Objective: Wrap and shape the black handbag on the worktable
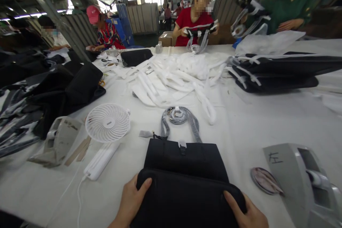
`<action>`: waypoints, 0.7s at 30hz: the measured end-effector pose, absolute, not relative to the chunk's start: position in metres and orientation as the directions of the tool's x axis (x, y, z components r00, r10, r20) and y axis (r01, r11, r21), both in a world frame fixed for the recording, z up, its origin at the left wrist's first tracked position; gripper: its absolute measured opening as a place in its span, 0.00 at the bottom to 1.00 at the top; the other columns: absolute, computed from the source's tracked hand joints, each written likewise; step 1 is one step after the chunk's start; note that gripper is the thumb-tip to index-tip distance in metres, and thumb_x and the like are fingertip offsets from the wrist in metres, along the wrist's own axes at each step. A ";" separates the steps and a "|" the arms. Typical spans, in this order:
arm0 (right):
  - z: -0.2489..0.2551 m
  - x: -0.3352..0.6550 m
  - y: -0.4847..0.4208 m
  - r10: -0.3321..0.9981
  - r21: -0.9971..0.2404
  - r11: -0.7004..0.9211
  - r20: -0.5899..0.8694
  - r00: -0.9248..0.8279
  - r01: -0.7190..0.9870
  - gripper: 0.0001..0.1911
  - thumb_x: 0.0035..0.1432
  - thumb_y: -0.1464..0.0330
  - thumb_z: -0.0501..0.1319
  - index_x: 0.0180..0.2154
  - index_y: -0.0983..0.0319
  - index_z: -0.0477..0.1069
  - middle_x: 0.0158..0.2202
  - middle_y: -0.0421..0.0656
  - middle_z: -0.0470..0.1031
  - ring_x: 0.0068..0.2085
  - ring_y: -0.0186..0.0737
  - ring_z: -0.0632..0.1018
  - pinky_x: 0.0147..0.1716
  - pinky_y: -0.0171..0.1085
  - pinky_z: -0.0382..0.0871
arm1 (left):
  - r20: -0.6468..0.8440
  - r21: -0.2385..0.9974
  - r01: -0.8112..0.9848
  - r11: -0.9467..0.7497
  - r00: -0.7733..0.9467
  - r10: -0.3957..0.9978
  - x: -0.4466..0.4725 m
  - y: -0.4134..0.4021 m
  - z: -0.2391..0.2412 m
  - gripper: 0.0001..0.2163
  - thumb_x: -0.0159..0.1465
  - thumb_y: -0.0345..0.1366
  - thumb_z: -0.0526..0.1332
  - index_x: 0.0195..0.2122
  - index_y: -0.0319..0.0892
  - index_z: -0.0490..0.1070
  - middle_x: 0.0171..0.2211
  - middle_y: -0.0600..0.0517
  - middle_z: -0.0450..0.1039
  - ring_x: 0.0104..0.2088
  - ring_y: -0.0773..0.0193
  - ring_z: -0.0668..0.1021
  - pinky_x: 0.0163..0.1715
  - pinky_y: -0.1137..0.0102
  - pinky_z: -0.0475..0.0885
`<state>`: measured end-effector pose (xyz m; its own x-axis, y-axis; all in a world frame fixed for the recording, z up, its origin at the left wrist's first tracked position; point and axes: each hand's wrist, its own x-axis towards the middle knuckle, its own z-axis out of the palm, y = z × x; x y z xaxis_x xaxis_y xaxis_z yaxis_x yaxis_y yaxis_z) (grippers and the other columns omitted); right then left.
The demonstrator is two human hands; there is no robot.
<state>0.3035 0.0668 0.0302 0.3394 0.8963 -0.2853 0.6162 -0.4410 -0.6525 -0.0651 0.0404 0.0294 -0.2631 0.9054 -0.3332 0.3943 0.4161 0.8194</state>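
A black fabric bag point(184, 178) lies flat on the white table point(253, 124) right in front of me, its grey strap point(181, 119) coiled beyond it. My left hand point(130, 203) grips the bag's near left edge, thumb on top. At the near right corner, my right hand point(247, 213) holds the bag in the same way, thumb lying over the black fabric.
A small white fan point(107, 122) and a tape dispenser point(57, 140) stand to the left, another dispenser point(301, 178) at the right. White straps point(173, 78) pile mid-table, black bags point(280, 71) stack at right and left. Several people work across the table.
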 end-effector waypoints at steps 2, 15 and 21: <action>0.027 0.300 0.072 0.901 -0.627 -0.434 -0.285 0.328 0.647 0.37 0.41 0.36 0.53 0.39 0.57 0.72 0.43 0.50 0.80 0.50 0.65 0.76 0.50 0.55 0.69 | -0.331 0.803 0.418 0.423 -0.277 0.902 -0.063 0.044 0.029 0.23 0.60 0.57 0.57 0.44 0.43 0.74 0.42 0.50 0.80 0.46 0.50 0.78 0.49 0.60 0.72; 0.036 0.314 0.068 0.991 -0.288 0.039 0.137 0.001 0.957 0.37 0.58 0.42 0.39 0.48 0.59 0.73 0.42 0.53 0.79 0.35 0.55 0.81 0.31 0.50 0.76 | -0.303 0.778 0.458 0.431 -0.327 0.895 -0.059 0.033 0.028 0.26 0.60 0.61 0.54 0.42 0.43 0.74 0.40 0.47 0.80 0.44 0.47 0.79 0.48 0.57 0.71; 0.070 0.268 0.083 0.736 0.016 0.582 0.414 -0.535 0.813 0.24 0.60 0.54 0.57 0.54 0.56 0.68 0.49 0.49 0.76 0.48 0.50 0.77 0.45 0.47 0.73 | -0.328 0.762 0.479 0.437 -0.297 0.897 -0.062 0.034 0.025 0.26 0.60 0.60 0.53 0.44 0.42 0.74 0.42 0.46 0.80 0.47 0.46 0.78 0.48 0.57 0.72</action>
